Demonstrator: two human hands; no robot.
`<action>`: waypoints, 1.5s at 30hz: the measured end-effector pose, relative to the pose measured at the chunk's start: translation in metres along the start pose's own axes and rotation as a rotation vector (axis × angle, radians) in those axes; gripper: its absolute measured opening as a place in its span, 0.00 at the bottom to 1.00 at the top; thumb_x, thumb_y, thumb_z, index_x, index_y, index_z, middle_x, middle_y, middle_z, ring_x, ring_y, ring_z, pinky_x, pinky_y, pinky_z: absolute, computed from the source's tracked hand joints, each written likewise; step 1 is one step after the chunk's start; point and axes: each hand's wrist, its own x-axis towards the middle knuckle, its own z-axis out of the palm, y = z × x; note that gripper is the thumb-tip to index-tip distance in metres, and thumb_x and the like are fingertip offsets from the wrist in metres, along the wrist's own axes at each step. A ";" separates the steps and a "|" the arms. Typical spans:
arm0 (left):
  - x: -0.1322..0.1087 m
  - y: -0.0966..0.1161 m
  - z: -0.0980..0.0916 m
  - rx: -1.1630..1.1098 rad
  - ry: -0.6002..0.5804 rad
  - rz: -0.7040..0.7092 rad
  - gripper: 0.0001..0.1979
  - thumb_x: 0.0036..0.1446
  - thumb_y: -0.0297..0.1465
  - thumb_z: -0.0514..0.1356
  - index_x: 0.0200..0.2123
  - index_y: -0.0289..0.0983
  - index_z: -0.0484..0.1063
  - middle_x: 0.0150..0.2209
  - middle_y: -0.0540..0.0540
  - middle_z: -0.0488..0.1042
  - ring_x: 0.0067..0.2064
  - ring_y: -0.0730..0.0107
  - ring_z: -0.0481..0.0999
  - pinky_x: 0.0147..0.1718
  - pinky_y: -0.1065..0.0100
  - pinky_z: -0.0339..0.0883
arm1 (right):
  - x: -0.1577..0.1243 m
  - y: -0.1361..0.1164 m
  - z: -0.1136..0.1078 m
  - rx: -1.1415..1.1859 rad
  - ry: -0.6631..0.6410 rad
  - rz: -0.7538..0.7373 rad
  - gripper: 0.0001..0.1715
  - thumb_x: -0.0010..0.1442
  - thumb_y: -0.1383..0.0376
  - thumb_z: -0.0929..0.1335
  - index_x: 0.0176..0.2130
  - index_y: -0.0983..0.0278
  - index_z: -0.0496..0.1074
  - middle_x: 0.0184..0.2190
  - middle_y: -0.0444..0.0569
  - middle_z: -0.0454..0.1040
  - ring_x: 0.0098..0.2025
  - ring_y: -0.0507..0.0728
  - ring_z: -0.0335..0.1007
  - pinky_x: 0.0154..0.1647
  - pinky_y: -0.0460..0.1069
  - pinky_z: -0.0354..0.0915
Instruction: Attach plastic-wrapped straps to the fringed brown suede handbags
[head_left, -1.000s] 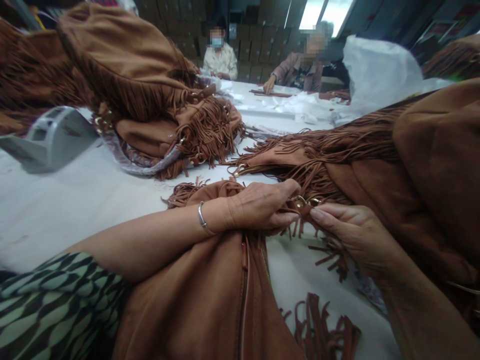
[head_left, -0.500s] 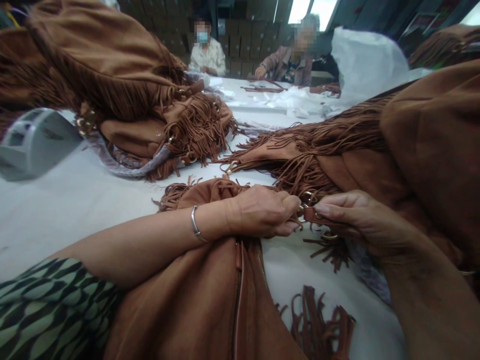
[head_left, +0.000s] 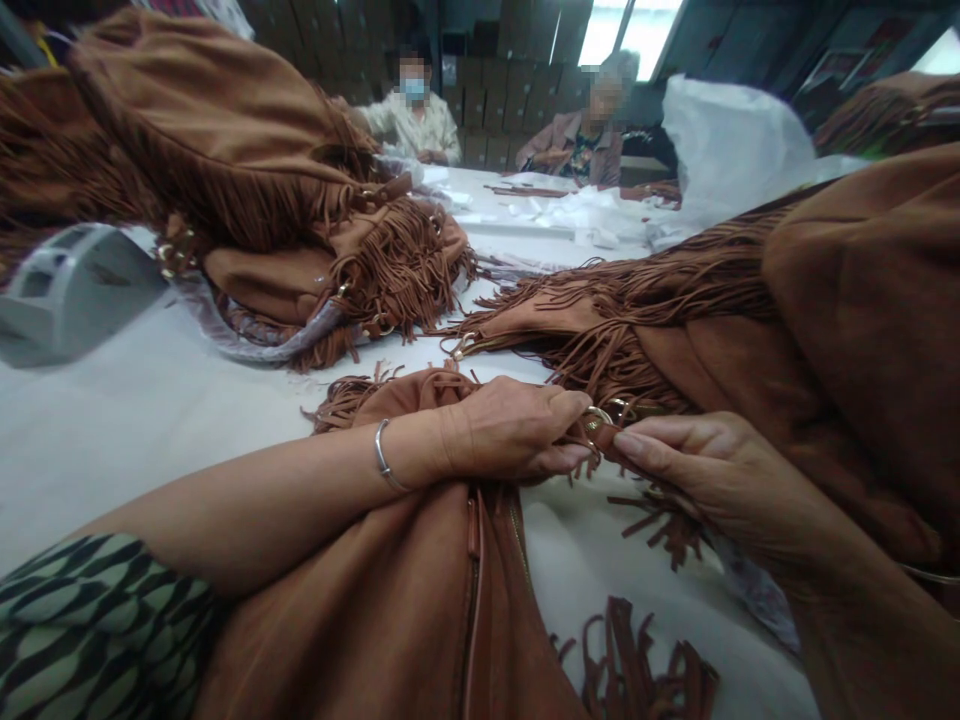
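Note:
A brown suede-like bag [head_left: 367,600] with a zipper down its front lies close to me. My left hand [head_left: 517,425] reaches across its top, fingers closed at the bag's end beside a gold metal ring [head_left: 598,416]; exactly what they pinch is partly hidden. Between thumb and fingers, my right hand [head_left: 697,455] grips a brown strap end [head_left: 609,438] that meets the ring. Both hands are nearly touching at this spot. A fringe tassel [head_left: 626,655] rests on the table below my right hand.
Fringed brown bags [head_left: 240,150] are piled at the left, and more bags [head_left: 862,330] at the right. A grey plastic holder [head_left: 75,295] stands on the white table [head_left: 217,420]. Two people [head_left: 414,125] sit across, near white wrapping and a plastic bag [head_left: 735,150].
My right hand has shifted slightly left and down with the strap end, and the ring shows more plainly. My left hand stays almost in place. The person across at left has stretched out an arm.

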 end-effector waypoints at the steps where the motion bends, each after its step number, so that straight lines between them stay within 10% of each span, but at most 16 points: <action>1: 0.000 -0.001 0.000 -0.036 0.011 0.012 0.16 0.61 0.38 0.51 0.46 0.32 0.62 0.40 0.42 0.74 0.39 0.62 0.76 0.31 0.67 0.66 | 0.000 -0.001 -0.002 0.020 -0.029 0.024 0.24 0.45 0.47 0.72 0.23 0.66 0.76 0.18 0.48 0.70 0.18 0.52 0.61 0.16 0.45 0.56; 9: 0.001 0.003 -0.002 -0.073 -0.023 0.039 0.17 0.59 0.35 0.50 0.50 0.34 0.61 0.37 0.45 0.73 0.35 0.67 0.73 0.32 0.69 0.63 | 0.003 -0.001 0.001 0.174 -0.080 -0.019 0.23 0.49 0.50 0.72 0.18 0.65 0.67 0.13 0.39 0.57 0.14 0.46 0.47 0.13 0.43 0.46; 15: 0.013 -0.007 -0.007 -0.253 0.007 -0.041 0.15 0.58 0.32 0.52 0.48 0.36 0.64 0.25 0.54 0.67 0.24 0.77 0.64 0.25 0.75 0.56 | -0.008 -0.004 -0.017 0.132 0.159 -0.198 0.18 0.54 0.52 0.69 0.31 0.65 0.75 0.25 0.46 0.72 0.25 0.50 0.63 0.23 0.44 0.58; 20: 0.027 -0.012 -0.031 -0.315 -0.096 0.011 0.15 0.57 0.34 0.53 0.47 0.35 0.66 0.27 0.54 0.67 0.25 0.80 0.63 0.24 0.78 0.57 | -0.011 0.003 -0.017 0.210 -0.096 -0.180 0.18 0.55 0.54 0.69 0.26 0.66 0.72 0.20 0.42 0.68 0.20 0.47 0.58 0.19 0.42 0.53; 27: 0.066 -0.018 -0.072 0.147 -0.305 0.262 0.12 0.57 0.33 0.55 0.44 0.40 0.70 0.32 0.50 0.74 0.29 0.77 0.69 0.29 0.77 0.58 | 0.012 0.014 0.004 0.492 -0.045 -0.226 0.18 0.55 0.53 0.69 0.34 0.66 0.72 0.25 0.46 0.73 0.24 0.50 0.68 0.29 0.46 0.67; 32: 0.076 -0.029 -0.047 0.453 -0.290 0.197 0.15 0.60 0.31 0.51 0.49 0.40 0.67 0.33 0.46 0.75 0.30 0.71 0.71 0.29 0.73 0.59 | 0.005 0.013 -0.014 0.460 0.076 -0.253 0.11 0.58 0.63 0.67 0.40 0.64 0.75 0.36 0.47 0.77 0.39 0.52 0.70 0.46 0.46 0.64; 38: 0.066 0.016 -0.036 0.494 -0.010 0.100 0.12 0.59 0.29 0.49 0.42 0.32 0.68 0.40 0.39 0.73 0.42 0.61 0.70 0.42 0.63 0.63 | -0.014 0.001 -0.026 0.377 0.077 -0.231 0.13 0.56 0.69 0.67 0.43 0.65 0.76 0.38 0.47 0.77 0.42 0.53 0.70 0.45 0.46 0.64; 42: 0.064 0.056 -0.042 0.415 0.010 0.330 0.12 0.61 0.31 0.47 0.40 0.33 0.69 0.34 0.42 0.73 0.36 0.65 0.71 0.37 0.65 0.65 | -0.042 -0.002 -0.040 0.315 0.013 -0.278 0.14 0.57 0.66 0.67 0.43 0.66 0.75 0.35 0.47 0.77 0.34 0.51 0.70 0.38 0.45 0.64; 45: 0.068 0.076 -0.032 0.335 -0.024 0.507 0.11 0.60 0.29 0.49 0.36 0.34 0.70 0.33 0.43 0.73 0.34 0.67 0.71 0.35 0.66 0.65 | -0.080 0.010 -0.057 0.185 0.220 -0.226 0.12 0.57 0.64 0.66 0.40 0.66 0.75 0.33 0.48 0.77 0.32 0.51 0.70 0.36 0.46 0.64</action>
